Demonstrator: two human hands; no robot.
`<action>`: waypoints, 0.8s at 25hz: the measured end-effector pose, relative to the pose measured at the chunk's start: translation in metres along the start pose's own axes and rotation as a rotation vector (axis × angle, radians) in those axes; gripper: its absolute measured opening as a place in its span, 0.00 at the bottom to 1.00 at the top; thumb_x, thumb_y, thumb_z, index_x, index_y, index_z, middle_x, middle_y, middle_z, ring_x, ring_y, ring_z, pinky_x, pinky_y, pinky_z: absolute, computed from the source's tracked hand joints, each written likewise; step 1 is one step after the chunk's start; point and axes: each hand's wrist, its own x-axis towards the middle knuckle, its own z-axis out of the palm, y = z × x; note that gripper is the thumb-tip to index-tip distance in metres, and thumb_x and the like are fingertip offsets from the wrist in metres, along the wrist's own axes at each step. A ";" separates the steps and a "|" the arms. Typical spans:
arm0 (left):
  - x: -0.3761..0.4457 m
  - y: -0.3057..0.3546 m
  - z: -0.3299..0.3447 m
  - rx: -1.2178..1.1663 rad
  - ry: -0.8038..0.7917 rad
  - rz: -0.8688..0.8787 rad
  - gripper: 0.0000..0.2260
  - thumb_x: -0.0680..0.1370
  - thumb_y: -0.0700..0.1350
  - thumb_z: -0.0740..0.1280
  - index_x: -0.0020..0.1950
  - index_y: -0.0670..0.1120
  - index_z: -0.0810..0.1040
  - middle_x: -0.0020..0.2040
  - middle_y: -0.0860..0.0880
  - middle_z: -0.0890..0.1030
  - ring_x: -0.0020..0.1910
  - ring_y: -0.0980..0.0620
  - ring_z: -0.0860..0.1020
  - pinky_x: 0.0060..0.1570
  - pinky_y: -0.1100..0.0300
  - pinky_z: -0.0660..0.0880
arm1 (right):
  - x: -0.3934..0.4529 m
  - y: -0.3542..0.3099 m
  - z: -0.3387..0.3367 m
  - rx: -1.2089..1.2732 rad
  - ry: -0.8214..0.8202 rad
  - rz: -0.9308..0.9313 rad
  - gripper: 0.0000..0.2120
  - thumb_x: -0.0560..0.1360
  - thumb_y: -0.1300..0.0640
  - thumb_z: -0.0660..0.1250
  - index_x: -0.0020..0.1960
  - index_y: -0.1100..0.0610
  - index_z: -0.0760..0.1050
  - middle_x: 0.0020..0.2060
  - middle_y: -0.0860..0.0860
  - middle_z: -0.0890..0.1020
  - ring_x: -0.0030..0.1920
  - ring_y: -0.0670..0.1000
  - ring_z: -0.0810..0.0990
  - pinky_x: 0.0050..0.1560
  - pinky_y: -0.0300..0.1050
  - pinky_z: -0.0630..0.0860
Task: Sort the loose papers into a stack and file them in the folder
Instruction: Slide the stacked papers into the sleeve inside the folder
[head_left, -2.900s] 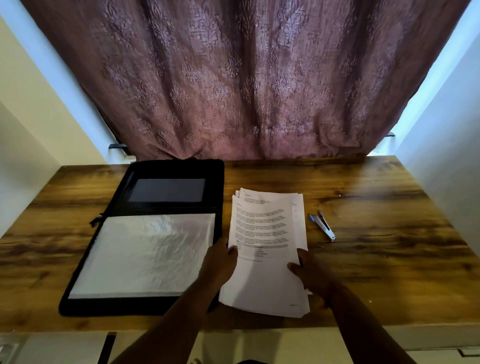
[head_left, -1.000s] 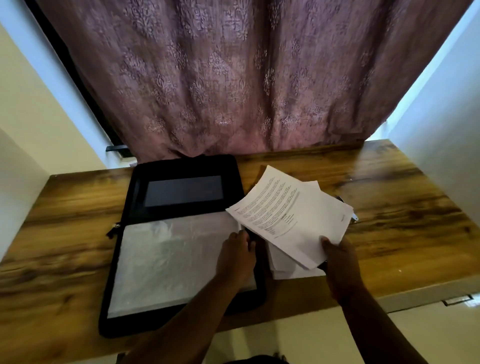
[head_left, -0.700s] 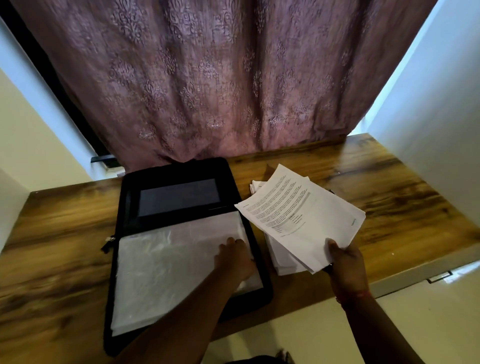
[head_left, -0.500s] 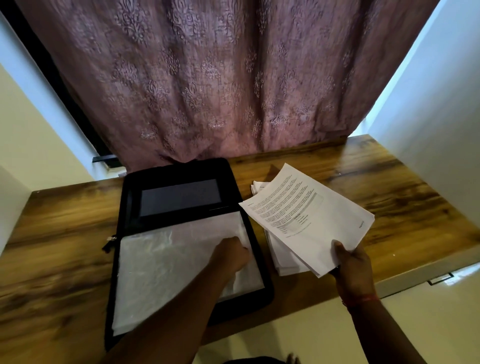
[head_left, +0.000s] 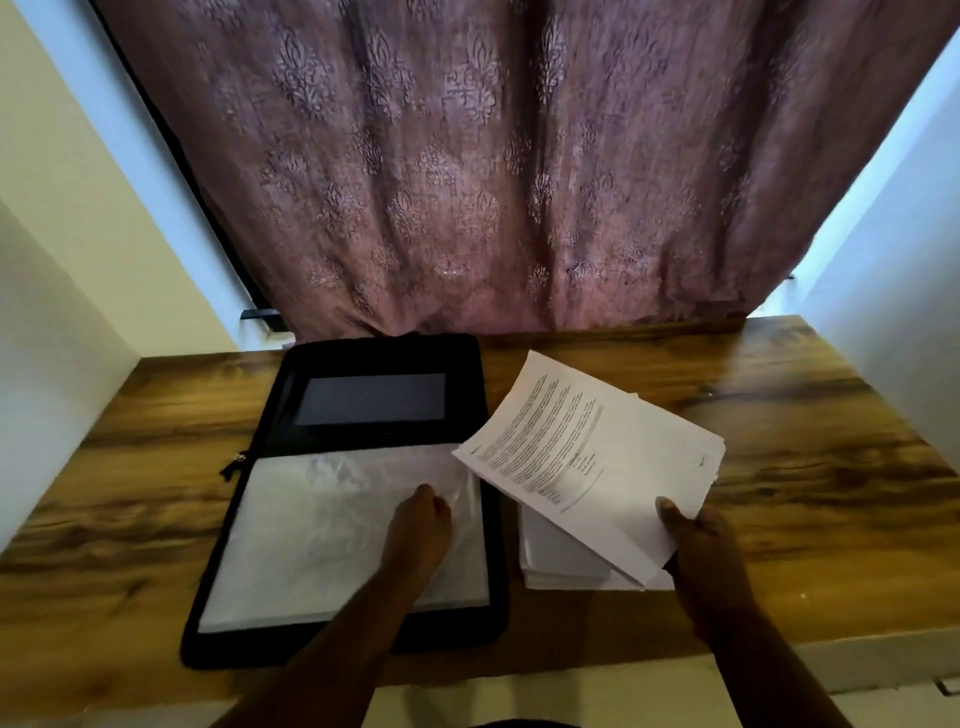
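The right hand (head_left: 698, 540) pinches a few printed white sheets (head_left: 587, 457) by their near corner, lifted over the remaining white paper pile (head_left: 561, 561). The left hand (head_left: 421, 525) grips a clear plastic sleeve (head_left: 322, 540) in the open black zip folder (head_left: 374, 364), probably opening it for them.

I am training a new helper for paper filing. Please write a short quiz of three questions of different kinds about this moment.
1. True or false: the right hand holds printed sheets lifted above the paper stack.
2. Where is the left hand? A) on the clear plastic sleeve of the open folder B) on the curtain C) under the table
3. Fill in: the stack lies on the wooden ____.

Key: 1 true; 2 A; 3 table.
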 end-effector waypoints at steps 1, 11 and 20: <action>-0.006 0.001 0.003 -0.013 0.030 -0.017 0.07 0.82 0.44 0.60 0.46 0.44 0.72 0.42 0.46 0.78 0.39 0.52 0.77 0.40 0.54 0.77 | 0.005 -0.002 -0.007 -0.009 -0.031 0.020 0.14 0.80 0.55 0.63 0.65 0.56 0.71 0.56 0.57 0.79 0.53 0.59 0.80 0.44 0.52 0.81; -0.065 0.014 0.024 0.057 0.106 -0.162 0.06 0.78 0.41 0.62 0.55 0.42 0.72 0.52 0.46 0.74 0.47 0.48 0.74 0.44 0.58 0.69 | 0.002 0.009 -0.052 -0.089 -0.238 0.100 0.11 0.81 0.55 0.62 0.62 0.52 0.73 0.54 0.54 0.82 0.51 0.58 0.82 0.46 0.54 0.80; -0.079 0.019 0.033 0.112 0.387 -0.157 0.03 0.80 0.40 0.61 0.52 0.41 0.72 0.49 0.45 0.74 0.43 0.50 0.72 0.39 0.59 0.69 | -0.025 -0.002 -0.057 -0.042 -0.365 0.130 0.08 0.80 0.60 0.62 0.57 0.52 0.72 0.47 0.52 0.82 0.37 0.47 0.85 0.28 0.40 0.79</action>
